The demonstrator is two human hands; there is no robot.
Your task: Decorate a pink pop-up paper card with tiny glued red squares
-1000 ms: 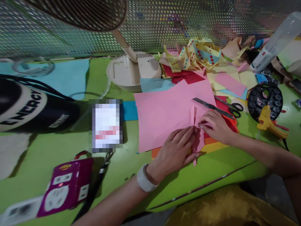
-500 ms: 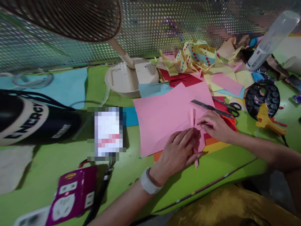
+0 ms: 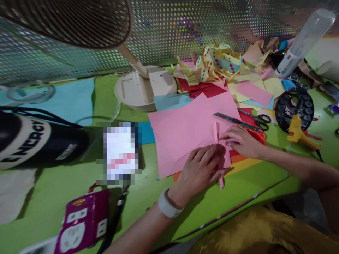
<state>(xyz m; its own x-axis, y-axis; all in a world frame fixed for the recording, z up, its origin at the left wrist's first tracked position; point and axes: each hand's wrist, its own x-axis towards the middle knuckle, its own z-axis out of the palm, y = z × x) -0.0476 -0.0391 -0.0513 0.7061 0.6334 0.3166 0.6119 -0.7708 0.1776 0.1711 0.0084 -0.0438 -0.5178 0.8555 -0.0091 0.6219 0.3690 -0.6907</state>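
Pink paper sheets (image 3: 182,123) lie in front of me on the green table. My left hand (image 3: 202,165), with a pale band on its wrist, is bent over a narrow pink paper strip (image 3: 216,131) that stands up from a smaller cut pink piece (image 3: 226,159). Its fingers are closed on the strip's lower part, and the fingertips are partly in shadow. My right hand (image 3: 239,140) comes in from the right, with thumb and fingers pinched at the pink paper beside the strip. A utility knife (image 3: 233,120) and black-handled scissors (image 3: 261,121) lie just beyond it.
A yellow glue gun (image 3: 302,132) and a black paint palette (image 3: 293,107) are at right. Folded yellow paper scraps (image 3: 222,61) pile up behind. A lamp base (image 3: 132,88) stands back left, near a dark bottle (image 3: 63,141), a blurred phone-like object (image 3: 119,151) and a purple pouch (image 3: 84,215).
My right hand has shifted slightly left, closer to the strip. My left hand stays nearly in place, its thumb drawn in a little. The view has turned slightly.
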